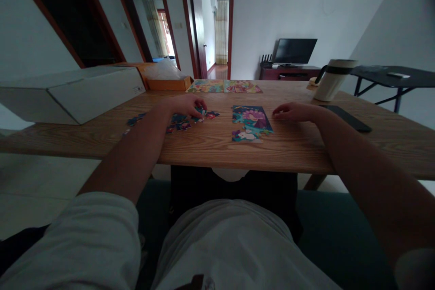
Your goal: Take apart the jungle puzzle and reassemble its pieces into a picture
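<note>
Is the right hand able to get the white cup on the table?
Probably yes: the right hand rests on the wooden table, with only bare wood between it and the white cup.

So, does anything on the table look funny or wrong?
The jigsaw puzzle on the wooden table has a gap in its left side, so it looks unfinished. Loose puzzle pieces lie scattered under the left hand, not joined to it.

The long wooden worktop (217,152) carries a part-built jigsaw puzzle (250,122), with loose pieces (178,122) beside it and two printed cards (224,86) beyond. A white box (78,95), cream travel mug (333,80) and black phone (346,118) sit toward its ends.
</note>
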`<act>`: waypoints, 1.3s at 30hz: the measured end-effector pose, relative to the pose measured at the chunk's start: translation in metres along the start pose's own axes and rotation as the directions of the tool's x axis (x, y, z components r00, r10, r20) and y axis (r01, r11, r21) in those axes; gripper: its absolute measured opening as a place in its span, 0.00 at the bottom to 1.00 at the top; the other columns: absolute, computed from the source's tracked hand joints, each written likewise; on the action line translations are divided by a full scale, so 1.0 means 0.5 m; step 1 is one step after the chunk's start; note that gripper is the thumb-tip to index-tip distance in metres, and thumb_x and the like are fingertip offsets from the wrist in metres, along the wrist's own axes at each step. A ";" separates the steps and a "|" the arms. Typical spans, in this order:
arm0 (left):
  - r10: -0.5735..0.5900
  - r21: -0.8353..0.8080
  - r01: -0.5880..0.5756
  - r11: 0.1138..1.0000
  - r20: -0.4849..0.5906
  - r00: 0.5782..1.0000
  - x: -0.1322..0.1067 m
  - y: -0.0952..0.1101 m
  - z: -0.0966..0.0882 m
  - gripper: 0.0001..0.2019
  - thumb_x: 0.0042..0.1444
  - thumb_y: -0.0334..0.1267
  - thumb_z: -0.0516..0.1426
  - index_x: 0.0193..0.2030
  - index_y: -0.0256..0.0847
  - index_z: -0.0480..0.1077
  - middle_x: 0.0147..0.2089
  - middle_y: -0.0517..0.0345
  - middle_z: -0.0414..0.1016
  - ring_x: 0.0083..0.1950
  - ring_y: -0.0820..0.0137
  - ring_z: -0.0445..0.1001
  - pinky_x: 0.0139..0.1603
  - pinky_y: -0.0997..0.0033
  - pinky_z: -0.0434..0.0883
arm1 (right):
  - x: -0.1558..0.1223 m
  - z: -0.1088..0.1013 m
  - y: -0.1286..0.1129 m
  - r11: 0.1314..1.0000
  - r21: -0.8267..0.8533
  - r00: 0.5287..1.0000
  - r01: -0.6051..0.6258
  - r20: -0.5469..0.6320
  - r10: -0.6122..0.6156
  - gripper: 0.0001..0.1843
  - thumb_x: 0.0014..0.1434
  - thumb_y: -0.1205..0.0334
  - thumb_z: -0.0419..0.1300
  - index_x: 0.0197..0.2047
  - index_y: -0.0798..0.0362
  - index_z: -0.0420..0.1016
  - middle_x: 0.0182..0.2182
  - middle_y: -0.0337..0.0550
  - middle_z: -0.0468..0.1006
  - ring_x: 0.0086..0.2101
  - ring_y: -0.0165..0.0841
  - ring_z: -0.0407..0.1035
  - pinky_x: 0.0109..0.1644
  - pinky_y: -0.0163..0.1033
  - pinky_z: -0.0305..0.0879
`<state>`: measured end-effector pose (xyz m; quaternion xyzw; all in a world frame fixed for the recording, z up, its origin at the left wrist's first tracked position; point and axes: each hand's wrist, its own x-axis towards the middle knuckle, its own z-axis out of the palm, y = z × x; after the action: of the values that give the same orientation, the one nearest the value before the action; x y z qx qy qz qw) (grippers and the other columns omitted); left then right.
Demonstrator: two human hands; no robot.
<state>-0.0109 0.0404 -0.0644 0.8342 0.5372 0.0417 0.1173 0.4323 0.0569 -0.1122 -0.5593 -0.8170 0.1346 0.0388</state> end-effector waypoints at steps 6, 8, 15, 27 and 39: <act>0.065 -0.337 -0.073 0.939 -0.034 0.997 0.005 0.054 0.034 0.26 0.57 0.51 0.63 0.59 0.41 0.73 0.47 0.48 0.83 0.43 0.63 0.81 0.45 0.63 0.74 | 0.003 0.001 0.002 0.999 0.034 1.000 0.001 0.019 -0.002 0.25 0.62 0.46 0.58 0.57 0.44 0.81 0.54 0.46 0.82 0.54 0.51 0.74 0.62 0.55 0.67; 0.124 -0.438 -0.128 0.890 -0.037 0.992 0.017 0.085 0.054 0.26 0.59 0.49 0.62 0.61 0.40 0.71 0.47 0.47 0.83 0.42 0.64 0.81 0.45 0.63 0.75 | 0.004 0.001 0.003 0.999 0.035 1.000 -0.006 0.012 0.006 0.25 0.61 0.45 0.59 0.57 0.44 0.81 0.54 0.46 0.82 0.54 0.51 0.74 0.62 0.55 0.67; 0.281 -0.532 -0.226 0.816 0.023 0.959 0.066 0.176 0.093 0.21 0.60 0.40 0.60 0.59 0.40 0.72 0.46 0.50 0.82 0.41 0.67 0.81 0.43 0.66 0.76 | 0.008 -0.001 0.009 1.000 0.028 1.000 0.014 0.012 -0.015 0.26 0.60 0.44 0.60 0.56 0.47 0.81 0.56 0.47 0.80 0.55 0.50 0.74 0.62 0.51 0.66; 0.143 -0.375 -0.153 0.914 -0.054 0.988 0.031 0.139 -0.014 0.28 0.57 0.47 0.63 0.63 0.41 0.72 0.49 0.47 0.82 0.48 0.59 0.80 0.46 0.61 0.73 | -0.001 -0.001 0.001 1.000 0.000 1.000 0.014 0.001 -0.014 0.27 0.61 0.42 0.57 0.58 0.42 0.80 0.52 0.46 0.82 0.53 0.51 0.75 0.60 0.54 0.69; -0.133 -0.314 0.113 0.943 -0.041 0.990 -0.010 -0.039 -0.050 0.27 0.55 0.50 0.63 0.62 0.47 0.74 0.51 0.50 0.82 0.49 0.57 0.80 0.49 0.59 0.75 | -0.001 0.001 0.002 1.000 0.010 1.000 -0.011 0.007 0.011 0.26 0.62 0.44 0.57 0.57 0.45 0.81 0.54 0.46 0.81 0.52 0.50 0.75 0.60 0.53 0.69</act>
<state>-0.0351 0.0472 -0.0448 0.7684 0.5783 0.1441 0.2330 0.4334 0.0565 -0.1129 -0.5631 -0.8134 0.1409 0.0380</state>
